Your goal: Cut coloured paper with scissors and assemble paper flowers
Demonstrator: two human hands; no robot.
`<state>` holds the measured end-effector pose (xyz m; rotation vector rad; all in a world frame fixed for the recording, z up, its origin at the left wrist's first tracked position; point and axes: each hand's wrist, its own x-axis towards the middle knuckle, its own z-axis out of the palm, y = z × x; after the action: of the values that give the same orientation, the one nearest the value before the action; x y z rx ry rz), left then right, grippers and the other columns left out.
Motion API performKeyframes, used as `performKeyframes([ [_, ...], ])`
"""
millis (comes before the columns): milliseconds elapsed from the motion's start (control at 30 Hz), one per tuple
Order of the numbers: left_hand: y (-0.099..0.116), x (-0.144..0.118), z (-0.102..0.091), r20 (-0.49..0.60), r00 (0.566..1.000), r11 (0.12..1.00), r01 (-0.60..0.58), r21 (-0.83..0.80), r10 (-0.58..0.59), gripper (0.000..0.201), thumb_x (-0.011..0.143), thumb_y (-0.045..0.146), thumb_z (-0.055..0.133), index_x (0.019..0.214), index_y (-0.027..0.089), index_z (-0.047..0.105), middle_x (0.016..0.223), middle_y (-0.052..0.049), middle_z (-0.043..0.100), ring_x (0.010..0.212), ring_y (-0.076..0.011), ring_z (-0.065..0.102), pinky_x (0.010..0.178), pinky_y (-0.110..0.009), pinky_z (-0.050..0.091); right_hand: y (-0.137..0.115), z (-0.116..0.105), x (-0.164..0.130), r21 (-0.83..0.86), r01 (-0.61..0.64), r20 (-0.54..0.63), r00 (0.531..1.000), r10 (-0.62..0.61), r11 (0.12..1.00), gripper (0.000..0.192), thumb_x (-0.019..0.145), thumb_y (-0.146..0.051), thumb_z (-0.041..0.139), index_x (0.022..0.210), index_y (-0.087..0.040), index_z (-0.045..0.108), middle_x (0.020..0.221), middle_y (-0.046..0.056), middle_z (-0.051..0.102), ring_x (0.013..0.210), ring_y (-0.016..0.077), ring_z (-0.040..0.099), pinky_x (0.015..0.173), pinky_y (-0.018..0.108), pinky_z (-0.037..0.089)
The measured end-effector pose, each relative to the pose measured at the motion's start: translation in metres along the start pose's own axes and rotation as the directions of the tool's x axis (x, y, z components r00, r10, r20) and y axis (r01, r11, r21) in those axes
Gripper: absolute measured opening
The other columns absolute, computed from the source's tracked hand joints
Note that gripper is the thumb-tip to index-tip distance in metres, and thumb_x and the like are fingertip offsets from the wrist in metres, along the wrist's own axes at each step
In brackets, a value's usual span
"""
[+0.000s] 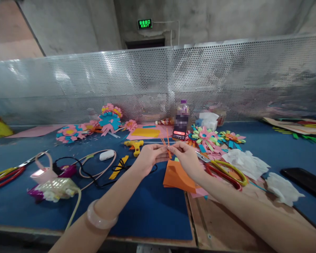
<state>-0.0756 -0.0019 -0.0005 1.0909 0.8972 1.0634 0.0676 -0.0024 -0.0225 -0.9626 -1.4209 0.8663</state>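
Observation:
My left hand (153,157) and my right hand (183,154) meet over the middle of the table, fingertips pinched together. Between them are thin orange paper strips (169,151), some poking up above the fingers; how the strips are split between the hands is partly hidden. Under my right wrist lies a stack of orange paper (177,175). Left of my left hand rests a yellow glue gun (135,146). Scissors with red and yellow handles (230,173) lie to the right of my right hand.
Paper flowers (204,136) lie behind my right hand, and others (110,119) at the back left. A bottle (183,109) stands near the perforated metal screen (94,80). Crumpled tissues (246,163), a black phone (305,181), a power strip (59,189) with cables, and second scissors (18,168) surround the work area.

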Motion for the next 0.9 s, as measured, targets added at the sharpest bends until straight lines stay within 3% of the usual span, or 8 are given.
performKeyframes([
  [200,-0.003,0.002,-0.001,0.006,1.000,1.000,0.004,-0.005,-0.004,0.018,0.068,0.023,0.070,0.078,0.009,0.065,0.072,-0.009,0.068,0.068,-0.0153,0.065,0.072,-0.030,0.053,0.004,-0.001,0.001,0.007,-0.007,-0.008,1.000,0.007,1.000,0.023,0.072,-0.040,0.063,0.072,-0.017,0.060,0.062,-0.003,0.049,0.060,0.0104,0.041,0.055,0.024,0.033],
  [500,-0.003,0.003,-0.002,0.045,0.998,0.999,0.035,-0.009,-0.035,0.019,0.067,0.025,0.071,0.076,0.010,0.065,0.072,-0.008,0.068,0.069,-0.0146,0.064,0.073,-0.028,0.052,0.014,-0.002,0.003,0.272,-0.128,0.091,0.990,0.107,0.954,0.027,0.067,-0.041,0.067,0.066,-0.017,0.054,0.061,-0.003,0.051,0.061,0.0110,0.046,0.059,0.024,0.036],
  [900,-0.002,0.002,0.001,0.071,0.998,0.999,-0.004,0.045,0.001,0.024,0.064,0.029,0.073,0.077,0.010,0.066,0.076,-0.009,0.068,0.071,-0.0160,0.065,0.077,-0.031,0.051,0.020,-0.002,0.000,0.376,-0.191,0.090,0.981,0.170,0.907,0.026,0.067,-0.039,0.068,0.067,-0.017,0.054,0.065,-0.002,0.050,0.063,0.0111,0.045,0.062,0.025,0.036],
])
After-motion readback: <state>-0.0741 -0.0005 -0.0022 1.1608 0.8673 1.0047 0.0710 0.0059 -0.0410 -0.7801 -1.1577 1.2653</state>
